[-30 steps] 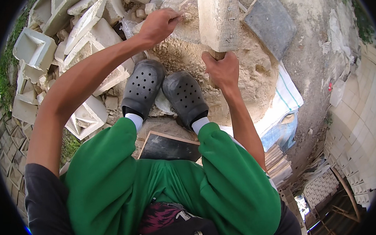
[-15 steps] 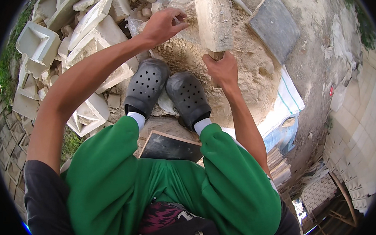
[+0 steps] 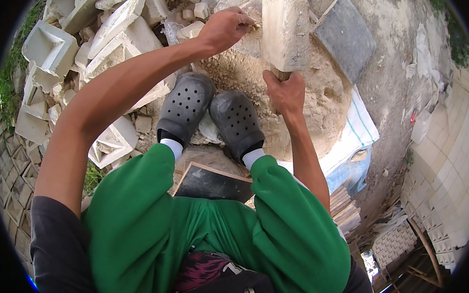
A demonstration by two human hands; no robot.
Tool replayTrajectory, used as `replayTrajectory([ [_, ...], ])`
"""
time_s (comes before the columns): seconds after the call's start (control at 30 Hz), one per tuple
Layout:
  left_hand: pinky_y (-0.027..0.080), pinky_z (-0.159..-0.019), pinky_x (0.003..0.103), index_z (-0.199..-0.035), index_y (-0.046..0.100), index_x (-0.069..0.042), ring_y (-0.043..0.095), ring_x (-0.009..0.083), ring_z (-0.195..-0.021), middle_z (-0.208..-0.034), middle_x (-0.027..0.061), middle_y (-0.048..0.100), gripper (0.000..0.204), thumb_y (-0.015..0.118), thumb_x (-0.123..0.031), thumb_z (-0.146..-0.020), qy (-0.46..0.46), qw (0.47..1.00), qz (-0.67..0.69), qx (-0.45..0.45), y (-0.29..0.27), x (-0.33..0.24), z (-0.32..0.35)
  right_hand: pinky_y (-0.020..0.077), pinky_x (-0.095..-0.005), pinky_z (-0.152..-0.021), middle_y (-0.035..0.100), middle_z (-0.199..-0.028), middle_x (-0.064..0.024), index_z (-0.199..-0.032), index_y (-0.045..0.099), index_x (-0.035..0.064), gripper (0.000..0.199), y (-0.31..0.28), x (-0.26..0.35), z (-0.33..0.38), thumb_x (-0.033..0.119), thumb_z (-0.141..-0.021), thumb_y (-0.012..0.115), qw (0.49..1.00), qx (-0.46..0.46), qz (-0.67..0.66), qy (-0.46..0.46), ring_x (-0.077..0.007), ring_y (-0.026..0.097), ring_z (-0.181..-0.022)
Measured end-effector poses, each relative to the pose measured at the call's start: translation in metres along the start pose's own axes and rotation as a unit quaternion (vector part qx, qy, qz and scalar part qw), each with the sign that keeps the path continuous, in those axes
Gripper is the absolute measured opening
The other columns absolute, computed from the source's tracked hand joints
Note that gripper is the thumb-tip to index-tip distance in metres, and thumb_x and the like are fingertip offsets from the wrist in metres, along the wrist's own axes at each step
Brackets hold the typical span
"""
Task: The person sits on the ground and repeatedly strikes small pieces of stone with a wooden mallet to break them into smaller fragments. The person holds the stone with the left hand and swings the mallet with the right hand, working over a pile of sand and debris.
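A big wooden mallet (image 3: 286,33) with a dusty, block-shaped head is gripped by its short handle in my right hand (image 3: 286,92). Its head points away from me, over a heap of crumbled pale material (image 3: 317,97). To the left of the mallet head, my left hand (image 3: 228,29) is closed, fingertips together low over the far part of the heap. Whatever may be between those fingertips is too small to make out.
Broken white hollow blocks (image 3: 118,54) are piled to the left. A grey square slab (image 3: 345,37) lies right of the heap, with a white sack (image 3: 361,121) beneath the heap's edge. My grey clogs (image 3: 237,122) stand before a dark framed board (image 3: 212,183). Pale tiles (image 3: 447,151) lie far right.
The mallet and my right hand have shifted right and slightly nearer. My left hand has moved right, toward the mallet head, and its fingers are closer together.
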State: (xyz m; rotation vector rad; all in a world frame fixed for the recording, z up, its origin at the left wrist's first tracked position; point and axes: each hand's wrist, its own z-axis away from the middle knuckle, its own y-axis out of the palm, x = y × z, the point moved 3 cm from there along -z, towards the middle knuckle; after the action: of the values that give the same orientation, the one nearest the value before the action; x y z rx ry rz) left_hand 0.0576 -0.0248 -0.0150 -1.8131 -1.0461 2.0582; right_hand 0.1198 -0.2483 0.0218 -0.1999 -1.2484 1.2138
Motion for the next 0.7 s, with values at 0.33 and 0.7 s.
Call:
replayTrajectory([
  [0.33,0.054,-0.077,0.038,-0.117,0.071,-0.009,0.067,0.0240,-0.083,-0.095,0.0110,0.068,0.031,0.073,-0.028,-0.092,-0.012,0.999,-0.028,0.029,-0.011,0.008,0.010,0.0555,-0.0441,-0.076,0.073,-0.086,-0.0263,-0.102,0.069,-0.0087,0.045,-0.009,0.023,0.001,0.030,-0.079,0.074,0.996,0.036,-0.077,0.001,-0.0390,0.074,-0.084],
  [0.7,0.055,-0.073,0.036,-0.114,0.073,-0.008,0.067,0.0224,-0.078,-0.098,0.0107,0.070,0.029,0.073,-0.028,-0.093,0.007,1.000,-0.020,0.016,-0.009,0.013,0.012,0.0567,-0.0443,-0.072,0.071,-0.080,-0.0278,-0.094,0.069,-0.0114,0.040,-0.006,0.025,-0.001,0.025,-0.079,0.073,0.999,0.018,-0.040,0.006,-0.0417,0.073,-0.079],
])
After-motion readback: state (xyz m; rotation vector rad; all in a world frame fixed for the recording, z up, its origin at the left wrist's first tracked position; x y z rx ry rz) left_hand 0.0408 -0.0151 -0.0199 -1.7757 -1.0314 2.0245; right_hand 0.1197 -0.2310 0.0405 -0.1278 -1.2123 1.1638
